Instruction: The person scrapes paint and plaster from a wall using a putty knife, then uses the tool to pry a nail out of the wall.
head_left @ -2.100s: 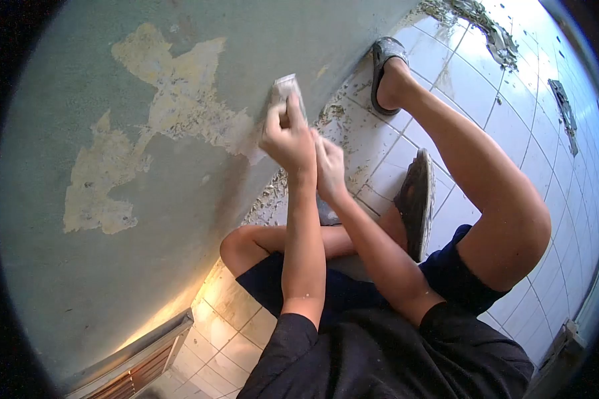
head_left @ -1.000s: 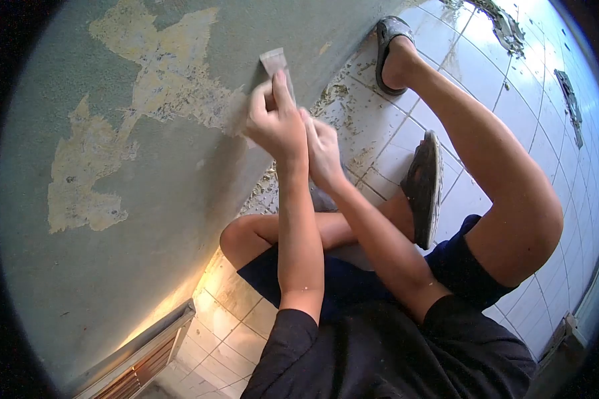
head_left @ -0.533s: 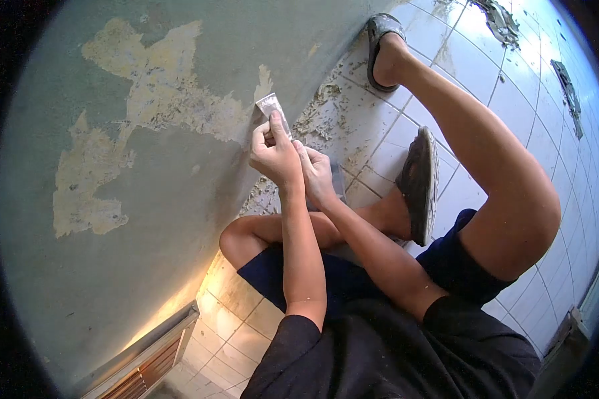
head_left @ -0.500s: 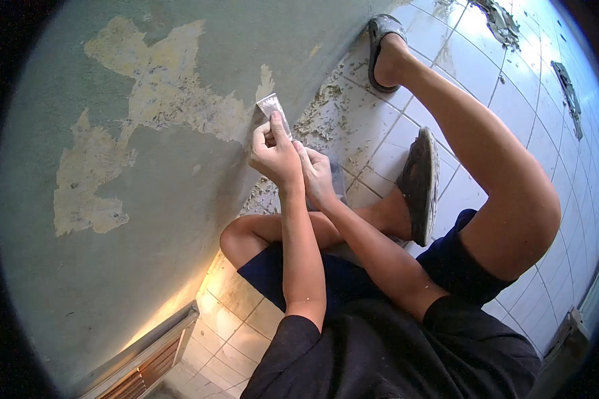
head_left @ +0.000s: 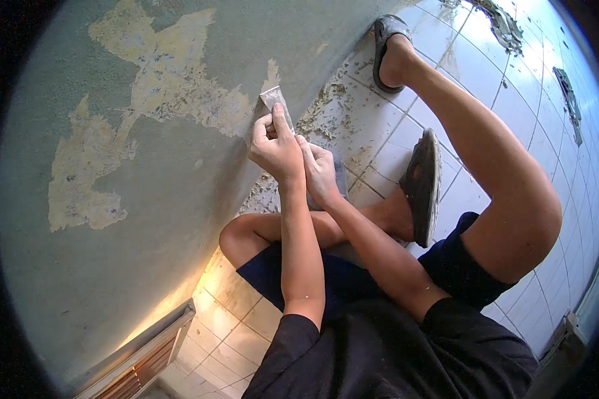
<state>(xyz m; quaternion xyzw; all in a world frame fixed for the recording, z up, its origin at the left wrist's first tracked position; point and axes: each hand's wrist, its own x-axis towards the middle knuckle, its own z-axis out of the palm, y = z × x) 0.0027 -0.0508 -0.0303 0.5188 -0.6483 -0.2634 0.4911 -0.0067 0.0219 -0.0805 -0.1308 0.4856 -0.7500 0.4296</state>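
A flat scraper [head_left: 271,97] with a pale, dusty blade lies against the green wall [head_left: 180,179], just below a narrow scraped streak [head_left: 271,74]. My left hand [head_left: 273,146] is closed round the scraper near its blade, the thumb pressed along its face. Behind it, my right hand [head_left: 321,174] grips the lower part, its fingers close against the left wrist. Both hands are coated with whitish dust. The handle is mostly hidden by the hands. To the left, a large bare patch [head_left: 173,73] shows cream and grey under the green paint.
Paint flakes [head_left: 323,113] litter the white tiled floor [head_left: 379,120] along the wall. My legs are folded and stretched out, with dark clogs [head_left: 420,186] on the feet. Larger peeled strips [head_left: 567,103] lie farther right. A framed slatted panel [head_left: 143,366] stands at lower left.
The view has shifted slightly, with the wall patch now a little higher. My hands keep the same hold on the scraper, whose blade sits slightly higher in view.
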